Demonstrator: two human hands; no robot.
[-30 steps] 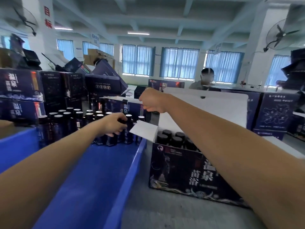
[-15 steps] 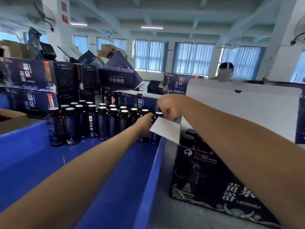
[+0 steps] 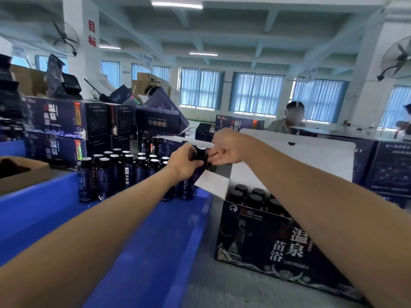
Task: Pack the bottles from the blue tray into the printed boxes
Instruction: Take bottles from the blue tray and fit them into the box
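1. Now my left hand point(image 3: 184, 162) grips one bottle point(image 3: 200, 154) at frame centre, above the edge of the blue tray point(image 3: 142, 252), near the printed box point(image 3: 266, 238).
2. My right hand point(image 3: 230, 150) curls beside it; whether it holds, I cannot tell.

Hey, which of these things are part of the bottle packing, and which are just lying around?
In the job: left hand, gripped bottle, right hand, standing bottles, blue tray, open printed box.
Lying about: closed stacked boxes, brown carton, wall fan.
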